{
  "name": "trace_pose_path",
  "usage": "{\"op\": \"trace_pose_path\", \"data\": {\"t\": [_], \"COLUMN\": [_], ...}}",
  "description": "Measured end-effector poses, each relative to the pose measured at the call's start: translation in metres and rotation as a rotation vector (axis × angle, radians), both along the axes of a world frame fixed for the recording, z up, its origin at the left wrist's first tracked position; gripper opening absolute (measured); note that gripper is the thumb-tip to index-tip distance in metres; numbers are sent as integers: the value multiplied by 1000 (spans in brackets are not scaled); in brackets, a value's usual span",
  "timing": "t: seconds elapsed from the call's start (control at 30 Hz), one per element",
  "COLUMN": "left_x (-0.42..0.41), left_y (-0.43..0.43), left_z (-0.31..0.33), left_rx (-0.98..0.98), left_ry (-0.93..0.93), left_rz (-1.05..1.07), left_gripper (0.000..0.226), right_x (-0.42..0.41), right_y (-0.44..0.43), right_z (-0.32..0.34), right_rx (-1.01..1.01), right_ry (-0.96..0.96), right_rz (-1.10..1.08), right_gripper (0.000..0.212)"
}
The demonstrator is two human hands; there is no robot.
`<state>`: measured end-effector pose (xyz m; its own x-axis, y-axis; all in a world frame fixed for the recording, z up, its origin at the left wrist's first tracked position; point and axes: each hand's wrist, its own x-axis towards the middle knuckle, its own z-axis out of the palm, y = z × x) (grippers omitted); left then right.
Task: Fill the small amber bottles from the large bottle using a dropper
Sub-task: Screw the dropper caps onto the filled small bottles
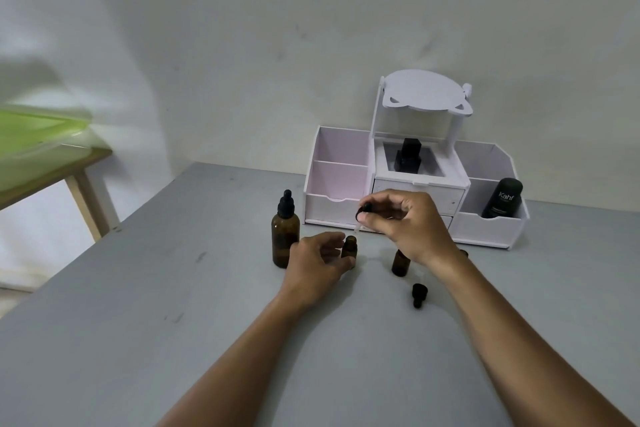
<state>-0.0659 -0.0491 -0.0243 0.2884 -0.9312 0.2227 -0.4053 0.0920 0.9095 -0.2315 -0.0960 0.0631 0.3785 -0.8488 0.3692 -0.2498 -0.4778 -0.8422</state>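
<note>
The large amber bottle point(285, 236) stands on the grey table with its black dropper cap on. Just right of it, my left hand point(318, 267) grips a small amber bottle point(349, 247) that stands upright with its mouth uncovered. My right hand point(405, 222) pinches a black-capped dropper point(363, 215), whose glass tip points down just above that mouth. A second small amber bottle point(400, 263) stands partly behind my right wrist. A loose black dropper cap point(418, 295) lies on the table in front of it.
A white desk organiser point(415, 184) stands against the back wall, holding a black bottle point(408, 156) in its middle tray and a dark Kahf bottle point(503, 198) in its right bin. A wooden side table with a green lid point(38, 135) is at the left.
</note>
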Motion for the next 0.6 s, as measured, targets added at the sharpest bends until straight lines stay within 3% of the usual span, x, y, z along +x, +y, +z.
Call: {"op": "trace_pose_path", "data": {"t": [0.27,0.6], "left_x": [0,2], "left_y": [2,2], "left_z": [1,0], "left_rx": [-27,-59], "left_ry": [-27,-53], "left_rz": [-38,-78], "left_gripper": [33,24], "right_x": [10,19], "right_y": [-5,-3], "right_z": [-24,-34], "right_rx": [69,8], "right_ry": [36,222], "right_rz": [-50,-119], "right_gripper": [15,23]}}
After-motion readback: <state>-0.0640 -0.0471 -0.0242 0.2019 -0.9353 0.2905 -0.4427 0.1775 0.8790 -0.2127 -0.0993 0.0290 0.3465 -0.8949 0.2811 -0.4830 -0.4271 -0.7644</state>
